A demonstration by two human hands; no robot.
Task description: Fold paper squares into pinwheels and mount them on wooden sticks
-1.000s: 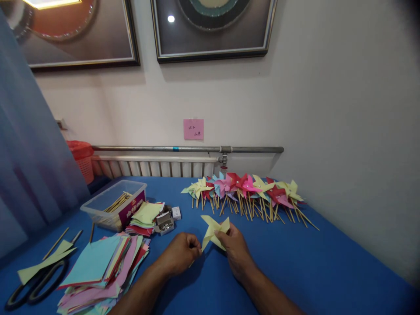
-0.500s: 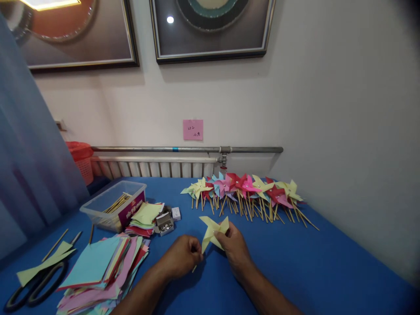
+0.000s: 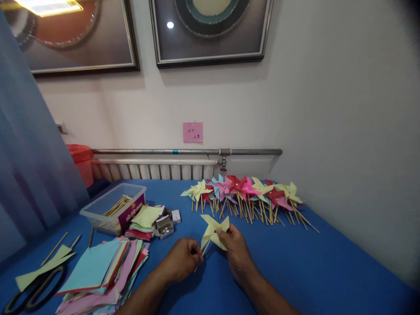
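Between my two hands is a pale yellow paper pinwheel (image 3: 209,224) with a pin at its centre. My left hand (image 3: 186,259) is closed around its thin wooden stick (image 3: 205,248), whose lower end pokes out under the fingers. My right hand (image 3: 236,249) pinches the paper blades from the right, thumb near the pin. Just left of my hands sits a small open box of metal pins (image 3: 165,229), with a stack of small coloured paper squares (image 3: 144,218) beside it.
Many finished pinwheels (image 3: 238,188) lie in a row at the back. On the left are a plastic tub of sticks (image 3: 113,210), a large paper stack (image 3: 95,267), and black-handled scissors (image 3: 46,288) under yellow paper strips (image 3: 44,267). A radiator pipe (image 3: 147,152) runs along the wall.
The pinwheel has turned slightly, so its stick and centre pin show more clearly. Both hands stay in nearly the same place, and the view has tilted up a little.
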